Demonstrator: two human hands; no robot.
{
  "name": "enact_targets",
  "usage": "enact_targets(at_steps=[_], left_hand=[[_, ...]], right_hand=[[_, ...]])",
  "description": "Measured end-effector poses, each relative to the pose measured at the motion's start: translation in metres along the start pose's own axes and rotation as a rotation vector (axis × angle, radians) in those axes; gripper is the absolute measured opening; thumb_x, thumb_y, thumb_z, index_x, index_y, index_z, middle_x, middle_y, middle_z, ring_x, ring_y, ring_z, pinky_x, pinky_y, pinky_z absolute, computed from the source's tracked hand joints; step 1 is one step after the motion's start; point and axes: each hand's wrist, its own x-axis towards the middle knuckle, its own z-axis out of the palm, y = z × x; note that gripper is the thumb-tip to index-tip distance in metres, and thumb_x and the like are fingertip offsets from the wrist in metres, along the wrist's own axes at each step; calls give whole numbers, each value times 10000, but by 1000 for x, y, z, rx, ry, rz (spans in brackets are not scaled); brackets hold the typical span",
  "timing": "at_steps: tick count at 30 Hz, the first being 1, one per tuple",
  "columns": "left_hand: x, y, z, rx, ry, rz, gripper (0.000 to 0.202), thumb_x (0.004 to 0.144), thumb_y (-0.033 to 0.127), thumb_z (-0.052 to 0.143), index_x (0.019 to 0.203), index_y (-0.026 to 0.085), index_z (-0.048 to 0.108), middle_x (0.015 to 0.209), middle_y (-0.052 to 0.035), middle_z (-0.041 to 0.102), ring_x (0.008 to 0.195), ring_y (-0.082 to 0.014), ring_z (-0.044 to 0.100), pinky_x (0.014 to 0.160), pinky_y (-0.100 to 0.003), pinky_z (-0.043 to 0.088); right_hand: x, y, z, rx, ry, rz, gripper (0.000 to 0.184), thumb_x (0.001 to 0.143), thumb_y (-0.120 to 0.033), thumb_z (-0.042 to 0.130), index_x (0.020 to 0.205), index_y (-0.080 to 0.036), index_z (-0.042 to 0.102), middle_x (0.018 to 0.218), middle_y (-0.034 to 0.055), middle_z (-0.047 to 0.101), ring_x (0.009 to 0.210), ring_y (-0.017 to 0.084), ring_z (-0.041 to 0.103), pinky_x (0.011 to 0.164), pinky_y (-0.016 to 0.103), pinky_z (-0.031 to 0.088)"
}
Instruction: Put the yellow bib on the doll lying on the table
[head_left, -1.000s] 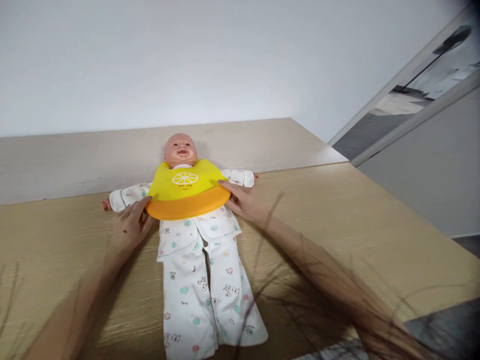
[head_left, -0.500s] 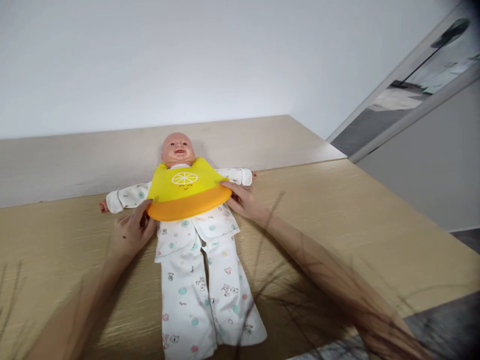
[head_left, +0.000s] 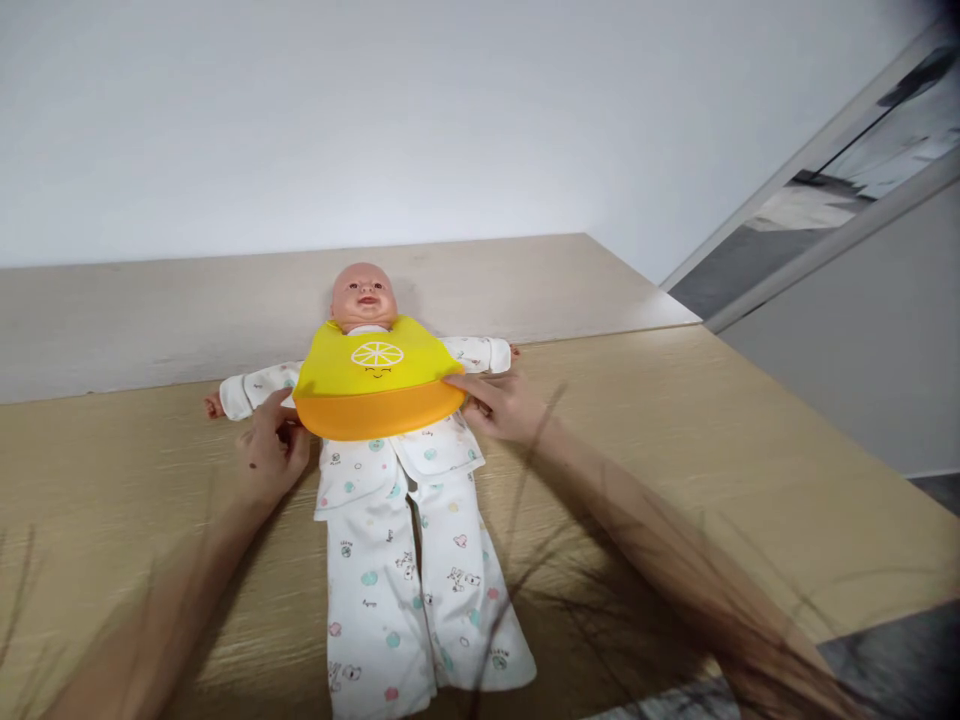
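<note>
Our left hand (head_left: 274, 445) is curled nearly closed, finger and thumb at the lower left edge of a yellow bib (head_left: 375, 378); some of its fingers are hidden from us. Our right hand (head_left: 504, 405) pinches the opposite edge, one digit laid over the front and the other fingers bent beneath. Between the two, the bib lies spread across the chest of a doll (head_left: 364, 295), its upper part rising to both sides of the neck. We see a white citrus slice and a small smile printed on it, with an orange pocket (head_left: 382, 412) curving along the bottom.

On our bench (head_left: 637, 430) the doll lies on its back, head away from us and arms stretched out sideways. It wears a white patterned jacket (head_left: 352, 480), open below the bib, and matching trousers (head_left: 375, 600) that reach toward us. Its head lies over a paler board (head_left: 187, 310), which runs along the wall (head_left: 337, 120).
</note>
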Motion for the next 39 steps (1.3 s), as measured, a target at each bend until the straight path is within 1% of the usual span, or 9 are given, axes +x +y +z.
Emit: enact_targets(at_steps=[3, 6, 9, 12, 16, 19, 27, 34, 39], left_hand=[[0, -8, 5, -116, 14, -117, 538, 752, 199, 539, 1276, 187, 421, 818, -4, 711, 559, -120, 583, 537, -243, 447], [2, -9, 7, -148, 24, -211, 349, 738, 226, 550, 1070, 215, 442, 802, -9, 697, 566, -131, 587, 523, -251, 434], [4, -4, 6, -101, 24, -265, 210, 743, 248, 557, 896, 238, 413, 789, -27, 688, 547, -135, 577, 513, -267, 418], [6, 0, 4, -56, 44, -232, 170, 749, 238, 548, 841, 244, 406, 757, -27, 669, 547, -141, 567, 534, -284, 409], [7, -3, 6, -57, 51, -255, 147, 764, 229, 553, 838, 249, 428, 754, -31, 664, 588, -164, 584, 565, -305, 432], [5, -5, 9, -66, 58, -267, 139, 784, 235, 554, 846, 255, 432, 778, -28, 667, 638, -176, 596, 609, -318, 446], [8, -2, 6, -74, 38, -251, 131, 771, 241, 554, 881, 250, 484, 717, -15, 661, 582, -173, 592, 596, -319, 438], [7, -2, 7, -108, -6, -169, 361, 792, 259, 585, 1145, 226, 518, 869, -28, 730, 611, -159, 630, 601, -295, 459], [3, 1, 3, -68, -103, -135, 416, 831, 317, 628, 1237, 255, 567, 774, -29, 712, 657, -198, 668, 615, -315, 472]], right_hand=[[10, -9, -12, 22, 22, -10, 381, 859, -117, 472, 1186, -201, 649, 656, -19, 673, 508, 120, 566, 521, 252, 429], [26, -35, -25, 27, 77, -96, 262, 868, -120, 529, 1091, -180, 654, 620, -28, 632, 497, 113, 543, 475, 262, 417], [46, -78, -36, 3, 67, -211, 127, 891, -190, 580, 930, -198, 700, 582, -34, 594, 487, 109, 520, 431, 282, 429], [69, -130, -42, -15, -9, -312, 250, 935, -259, 538, 801, -284, 747, 597, -58, 609, 508, 88, 528, 402, 265, 453], [98, -192, -38, -110, -231, -341, 321, 969, -278, 552, 790, -433, 770, 860, -192, 735, 752, 11, 632, 636, 157, 560], [111, -219, -22, -247, -277, -282, 384, 951, -242, 537, 753, -493, 749, 916, -201, 753, 834, 35, 645, 695, 238, 540], [113, -227, 25, -475, -563, -240, 264, 921, -403, 526, 892, -493, 773, 1016, -146, 777, 942, 109, 717, 858, 346, 579], [112, -221, 31, -421, -469, -256, 315, 946, -331, 525, 813, -500, 755, 906, -206, 768, 829, 52, 705, 801, 281, 559], [117, -220, 25, -407, -428, -268, 351, 979, -295, 493, 877, -471, 780, 974, -152, 777, 946, 166, 723, 900, 493, 573]])
